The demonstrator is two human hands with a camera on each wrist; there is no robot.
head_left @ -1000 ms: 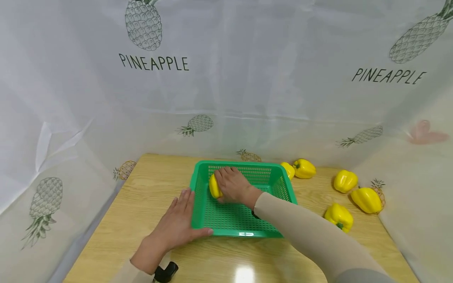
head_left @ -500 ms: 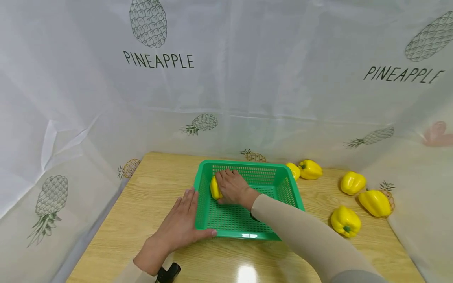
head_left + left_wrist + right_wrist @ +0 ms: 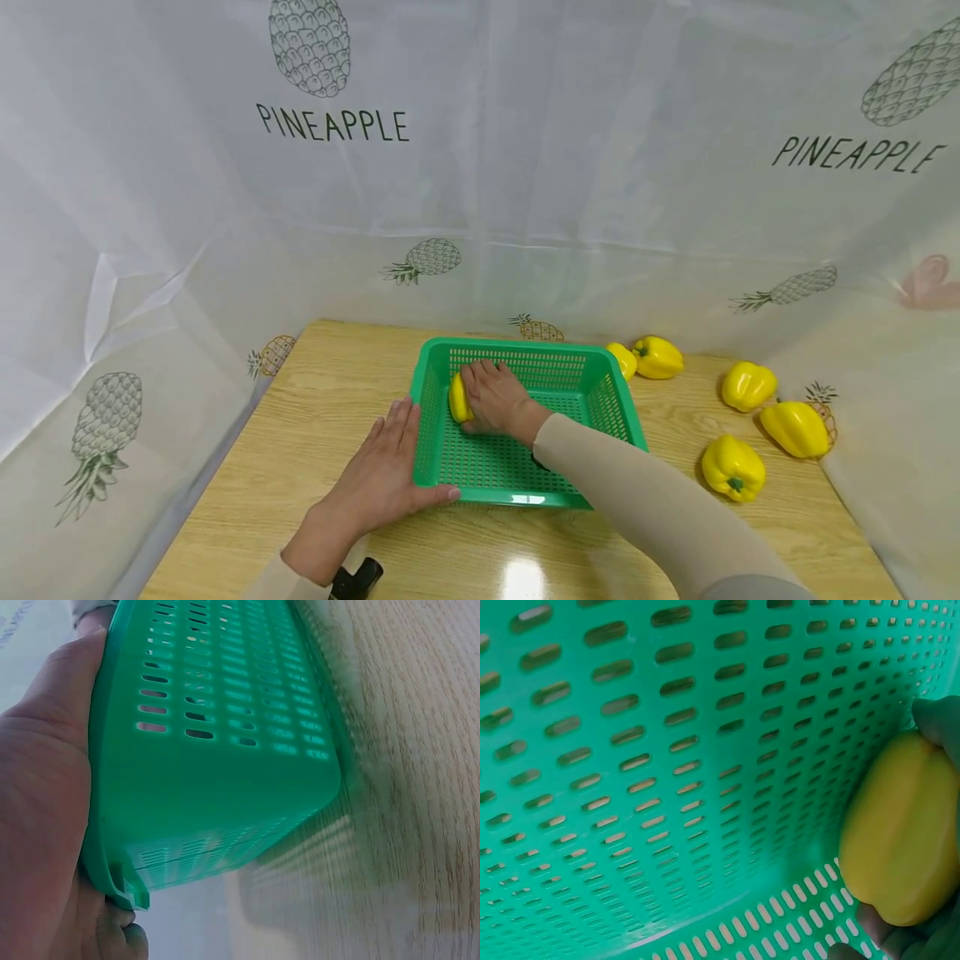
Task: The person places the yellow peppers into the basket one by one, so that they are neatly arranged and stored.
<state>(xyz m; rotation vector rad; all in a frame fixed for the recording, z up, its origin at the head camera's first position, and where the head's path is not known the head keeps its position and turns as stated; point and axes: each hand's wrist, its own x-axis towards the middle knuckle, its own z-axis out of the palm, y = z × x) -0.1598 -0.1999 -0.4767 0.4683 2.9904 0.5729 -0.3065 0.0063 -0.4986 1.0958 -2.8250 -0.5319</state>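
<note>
A yellow bell pepper (image 3: 460, 399) is inside the green plastic basket (image 3: 525, 500), near its left wall. My right hand (image 3: 495, 397) reaches into the basket and grips the pepper from its right side. In the right wrist view, fingers (image 3: 937, 724) and thumb hold the bell pepper (image 3: 900, 832) close to the perforated wall, just above the slotted floor. My left hand (image 3: 382, 475) rests at the basket's front-left corner. Its fingers lie straight along the left rim, and the thumb lies along the front rim. The left wrist view shows this hand (image 3: 45, 787) against the basket's rim.
Several yellow bell peppers lie on the wooden table (image 3: 337, 367) right of the basket: a pair (image 3: 658, 358) behind its back-right corner, others (image 3: 733, 468) farther right. A white curtain printed with pineapples (image 3: 562, 192) encloses the table's back and sides.
The view has shifted a little, so basket and peppers appear slightly farther right than a second ago. Within the last half second the right hand and its bell pepper shifted slightly right. The left hand stays put.
</note>
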